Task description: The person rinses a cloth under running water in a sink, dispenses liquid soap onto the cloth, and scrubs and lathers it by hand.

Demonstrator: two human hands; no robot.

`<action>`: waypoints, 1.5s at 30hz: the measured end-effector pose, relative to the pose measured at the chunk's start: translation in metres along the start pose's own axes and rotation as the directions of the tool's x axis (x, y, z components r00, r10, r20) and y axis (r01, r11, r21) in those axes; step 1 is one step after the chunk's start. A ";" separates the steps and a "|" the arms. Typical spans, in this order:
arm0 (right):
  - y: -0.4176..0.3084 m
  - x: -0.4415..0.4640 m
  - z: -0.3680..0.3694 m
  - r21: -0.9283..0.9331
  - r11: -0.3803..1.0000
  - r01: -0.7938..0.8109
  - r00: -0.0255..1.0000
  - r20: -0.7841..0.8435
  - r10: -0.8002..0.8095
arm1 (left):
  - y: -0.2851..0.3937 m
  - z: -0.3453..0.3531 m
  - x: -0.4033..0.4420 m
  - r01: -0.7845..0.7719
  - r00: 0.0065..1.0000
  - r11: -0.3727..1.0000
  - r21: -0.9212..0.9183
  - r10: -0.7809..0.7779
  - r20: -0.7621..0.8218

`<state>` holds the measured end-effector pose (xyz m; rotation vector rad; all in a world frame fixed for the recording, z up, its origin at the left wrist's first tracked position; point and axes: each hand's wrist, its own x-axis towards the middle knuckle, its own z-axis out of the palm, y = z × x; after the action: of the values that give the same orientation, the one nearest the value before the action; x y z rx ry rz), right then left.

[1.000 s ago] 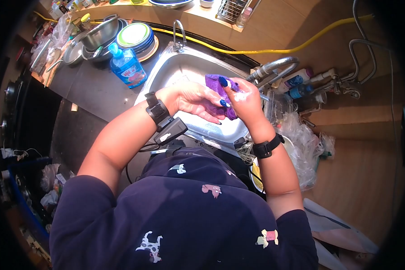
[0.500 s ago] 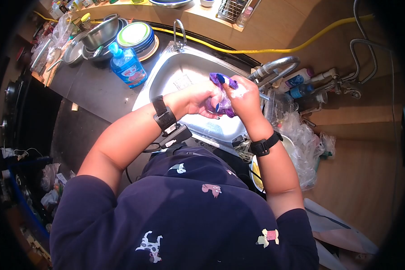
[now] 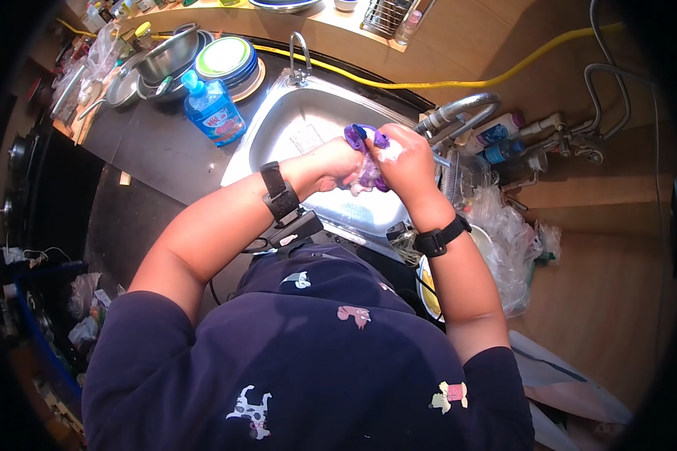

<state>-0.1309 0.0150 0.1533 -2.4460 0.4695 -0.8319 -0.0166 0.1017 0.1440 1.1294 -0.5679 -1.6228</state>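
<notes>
Over the steel sink (image 3: 267, 135), a soapy purple cloth (image 3: 370, 171) is bunched between my two hands. My left hand (image 3: 337, 164) is closed on the cloth's left side, its fingers curled in. From the right, my right hand (image 3: 408, 159) grips the same cloth, with white foam on the back of the hand. The knuckles of both hands nearly meet, and much of the cloth is hidden inside them. A blue soap bottle (image 3: 217, 116) stands on the counter left of the sink.
A thin tap (image 3: 301, 56) rises at the sink's back edge, and a thicker faucet (image 3: 462, 109) at its right. Stacked plates (image 3: 224, 60) and a metal basin (image 3: 167, 60) sit at the back left. Plastic bags (image 3: 500, 244) and a yellow-lined bowl (image 3: 430, 293) lie right.
My left hand has gone from spread fingers beside the cloth to closed on it, moving slightly right. The cloth is now squeezed into a smaller, foamy bundle.
</notes>
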 end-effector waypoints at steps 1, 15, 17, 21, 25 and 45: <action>0.001 0.000 0.000 -0.015 1.000 -0.004 1.000 0.007 0.004 | 0.002 0.001 -0.002 -0.008 1.000 1.000 0.020 0.008 -0.007; 0.010 0.002 0.008 0.299 0.930 -0.215 0.976 0.040 0.213 | -0.007 -0.029 0.012 -0.043 0.999 0.992 0.115 0.047 -0.028; 0.022 0.002 0.012 0.352 0.911 -0.214 0.977 0.087 0.196 | -0.007 -0.035 0.007 0.002 0.998 0.999 -0.047 0.001 0.069; 0.032 -0.003 0.018 0.465 0.851 -0.243 0.969 0.075 0.235 | -0.002 -0.022 -0.002 -0.189 0.972 0.954 -0.231 0.215 0.095; 0.028 -0.008 0.023 0.312 0.913 -0.262 0.965 0.074 0.251 | -0.012 -0.028 0.011 -0.489 0.785 0.704 0.516 0.613 -0.093; -0.022 -0.001 0.013 0.180 0.943 -0.280 0.940 -0.148 0.307 | 0.006 0.014 0.007 -0.660 0.721 0.747 -0.086 0.597 -0.351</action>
<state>-0.1203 0.0380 0.1566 -2.1008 0.7829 -0.9180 -0.0263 0.0905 0.1527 0.8669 -0.4948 -0.8609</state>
